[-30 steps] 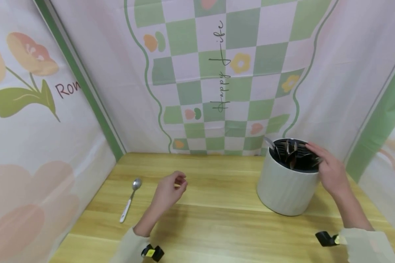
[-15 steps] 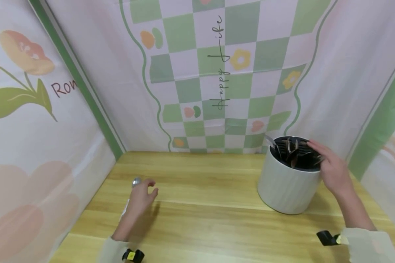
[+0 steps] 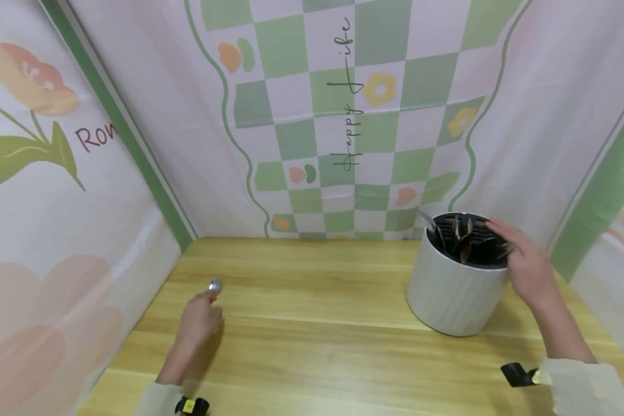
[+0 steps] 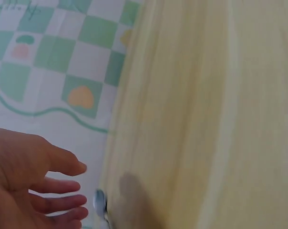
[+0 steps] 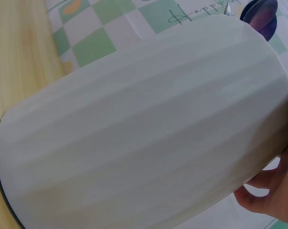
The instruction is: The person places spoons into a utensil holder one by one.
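Observation:
A spoon with a white handle lies at the left of the table; only its metal bowl shows in the head view. My left hand reaches over its handle and hides it. Seen from the left wrist, the thumb and loosely bent fingers stand apart, with the spoon bowl beyond their tips. On the right stands a pale ribbed utensil holder with a black slotted insert and several pieces of cutlery. My right hand rests against its right side, fingers stretched along the rim.
The wooden table runs between the spoon and the holder. A printed fabric backdrop closes off the back, with similar fabric on the left and right sides. Small dark devices are worn at both wrists.
My left hand has moved left and come down over the spoon's handle. The right hand has stayed at the holder's rim. The head view has shifted slightly.

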{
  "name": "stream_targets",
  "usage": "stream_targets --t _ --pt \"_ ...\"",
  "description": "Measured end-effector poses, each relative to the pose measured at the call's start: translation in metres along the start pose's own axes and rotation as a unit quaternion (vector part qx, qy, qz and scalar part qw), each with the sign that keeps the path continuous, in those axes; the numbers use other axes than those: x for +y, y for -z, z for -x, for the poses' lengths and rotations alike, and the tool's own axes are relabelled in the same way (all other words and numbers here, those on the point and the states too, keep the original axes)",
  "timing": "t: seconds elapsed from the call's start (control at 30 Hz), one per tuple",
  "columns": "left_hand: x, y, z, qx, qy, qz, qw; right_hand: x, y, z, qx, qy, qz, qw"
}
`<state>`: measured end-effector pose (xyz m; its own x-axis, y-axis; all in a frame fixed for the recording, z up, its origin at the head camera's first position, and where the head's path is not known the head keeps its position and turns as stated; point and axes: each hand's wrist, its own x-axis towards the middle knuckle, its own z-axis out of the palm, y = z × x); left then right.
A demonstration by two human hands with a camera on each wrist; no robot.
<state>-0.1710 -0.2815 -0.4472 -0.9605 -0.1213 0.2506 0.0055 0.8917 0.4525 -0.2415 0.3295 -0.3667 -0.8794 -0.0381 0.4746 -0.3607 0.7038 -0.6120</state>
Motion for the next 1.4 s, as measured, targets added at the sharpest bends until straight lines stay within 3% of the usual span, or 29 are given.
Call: stream_targets --t 0.27,0.6,0.97,1.3,1.4 --pt "-0.016 0.003 0.001 -0.065 0.057 -0.023 0.996 -0.001 0.002 0.001 0.001 -0.005 0.004 1.0" --pt "-0.025 0.004 -0.001 -0.108 0.116 -0.039 0.9866 -0.001 -0.001 0.001 0.002 -0.001 0.012 1.0" --pt "-0.023 0.007 0.0 -0.093 0.083 -0.012 0.9921 0.0 0.001 0.001 0.001 -0.004 0.012 1.0" --pt "-0.004 0.01 0.005 -0.078 0.066 0.036 0.9941 -0.001 0.001 0.001 0.004 0.006 0.015 1.0" --pt "0.003 0.008 0.005 -0.067 0.047 0.037 0.996 -0.002 0.001 0.001 0.001 0.008 0.014 1.0"
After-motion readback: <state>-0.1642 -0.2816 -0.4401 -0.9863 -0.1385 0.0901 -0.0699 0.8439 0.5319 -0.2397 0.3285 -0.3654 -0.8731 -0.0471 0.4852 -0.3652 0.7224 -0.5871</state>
